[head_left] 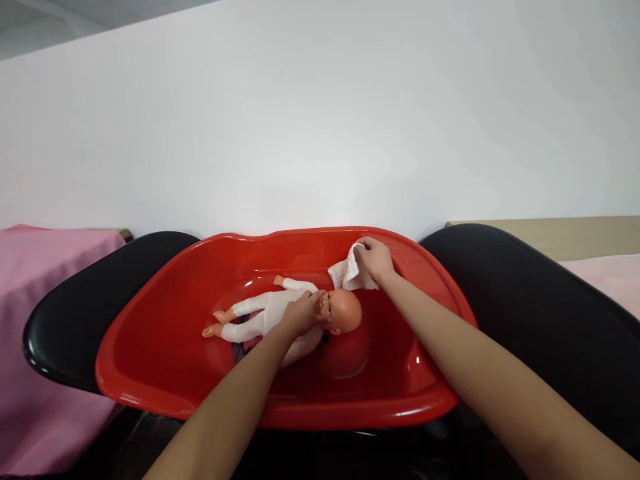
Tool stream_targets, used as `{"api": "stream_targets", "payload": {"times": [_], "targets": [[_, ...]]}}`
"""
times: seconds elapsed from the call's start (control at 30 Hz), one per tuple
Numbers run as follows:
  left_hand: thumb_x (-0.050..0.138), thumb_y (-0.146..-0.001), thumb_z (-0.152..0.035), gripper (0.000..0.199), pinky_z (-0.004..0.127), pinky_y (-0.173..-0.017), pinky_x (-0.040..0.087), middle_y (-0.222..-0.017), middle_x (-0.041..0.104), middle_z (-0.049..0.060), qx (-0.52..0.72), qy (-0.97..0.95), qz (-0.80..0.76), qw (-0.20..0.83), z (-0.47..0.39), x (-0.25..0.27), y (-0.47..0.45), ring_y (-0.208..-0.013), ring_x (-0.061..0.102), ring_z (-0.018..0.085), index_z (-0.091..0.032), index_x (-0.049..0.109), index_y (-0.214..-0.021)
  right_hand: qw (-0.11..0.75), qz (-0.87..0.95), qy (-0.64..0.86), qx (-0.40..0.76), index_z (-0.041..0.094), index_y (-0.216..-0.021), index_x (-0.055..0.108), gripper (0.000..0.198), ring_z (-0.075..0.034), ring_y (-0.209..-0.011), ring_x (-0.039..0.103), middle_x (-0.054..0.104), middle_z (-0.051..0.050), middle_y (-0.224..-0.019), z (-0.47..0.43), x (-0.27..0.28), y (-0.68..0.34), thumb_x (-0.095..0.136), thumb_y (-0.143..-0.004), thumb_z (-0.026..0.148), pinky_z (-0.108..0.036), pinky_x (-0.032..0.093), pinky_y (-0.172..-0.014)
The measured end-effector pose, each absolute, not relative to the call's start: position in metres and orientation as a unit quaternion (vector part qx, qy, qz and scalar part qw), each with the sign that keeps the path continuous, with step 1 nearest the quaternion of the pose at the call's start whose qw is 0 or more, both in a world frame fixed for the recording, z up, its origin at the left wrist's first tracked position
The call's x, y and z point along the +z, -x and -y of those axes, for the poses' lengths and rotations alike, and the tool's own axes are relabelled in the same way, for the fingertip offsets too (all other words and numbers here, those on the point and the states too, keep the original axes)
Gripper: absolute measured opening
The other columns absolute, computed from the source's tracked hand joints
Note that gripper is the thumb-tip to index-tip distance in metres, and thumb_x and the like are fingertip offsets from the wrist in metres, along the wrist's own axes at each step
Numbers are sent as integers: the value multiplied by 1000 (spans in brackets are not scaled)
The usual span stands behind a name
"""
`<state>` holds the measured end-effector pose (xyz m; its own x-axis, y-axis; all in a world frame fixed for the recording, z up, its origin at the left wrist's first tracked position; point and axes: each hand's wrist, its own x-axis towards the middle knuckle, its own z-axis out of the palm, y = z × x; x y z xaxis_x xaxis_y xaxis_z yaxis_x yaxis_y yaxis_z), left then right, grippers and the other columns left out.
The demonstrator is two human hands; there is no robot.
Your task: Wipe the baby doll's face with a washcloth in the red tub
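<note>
Right hand [376,259] grips cloth [345,273] at tub rim [300,235] — left hand [300,313] steadies doll [280,313].

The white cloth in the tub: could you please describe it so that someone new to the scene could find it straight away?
Find the big red tub in the middle. Inside, a doll lies under the left hand. Just beyond its bald head, the right hand grips the white cloth, the only crumpled fabric against the far wall.

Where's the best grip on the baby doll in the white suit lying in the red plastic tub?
Probably the chest, from above on the near side. The baby doll in the white suit lies on its back in the red plastic tub, head to the right. The left hand already rests on its chest by the chin; the right hand holds a white cloth.
</note>
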<state>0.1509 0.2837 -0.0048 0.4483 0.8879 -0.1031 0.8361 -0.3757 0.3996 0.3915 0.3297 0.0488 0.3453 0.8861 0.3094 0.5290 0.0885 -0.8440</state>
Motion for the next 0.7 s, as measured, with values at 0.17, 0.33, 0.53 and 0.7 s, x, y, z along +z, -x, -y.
{"api": "stream_targets", "payload": {"times": [0.17,0.33,0.53,0.7], "targets": [[70,-86,-49,60,32,-78,45,-123,66,6,39,-827,-526,193,-283,-1,-152,-98,68,26,-34,56,-143,443,532,707,144,19,-93,65,13,-22,-86,63,74,-7,-93,-330,46,-390,53,-96,26,-29,45,-77],[68,-88,-50,59,32,-80,44,-123,66,6,47,-827,-528,187,-279,3,-153,-99,66,27,-32,56,-142,293,598,734,133,19,-98,64,14,-25,-86,66,73,-12,-95,-328,44,-390,64,-96,32,-30,45,-74],[71,-86,-45,56,34,-82,44,-121,67,7,68,-821,-527,209,-276,6,-153,-100,67,29,-32,59,-139,173,649,727,143,21,-81,70,17,-27,-79,69,74,-12,-87,-322,46,-387,77,-82,36,-32,47,-68],[74,-84,-46,62,34,-83,46,-123,68,8,70,-824,-522,208,-280,0,-152,-102,67,30,-31,58,-142,246,600,748,141,18,-91,75,23,-26,-87,72,77,-16,-100,-322,53,-389,57,-96,32,-29,47,-71]]}}
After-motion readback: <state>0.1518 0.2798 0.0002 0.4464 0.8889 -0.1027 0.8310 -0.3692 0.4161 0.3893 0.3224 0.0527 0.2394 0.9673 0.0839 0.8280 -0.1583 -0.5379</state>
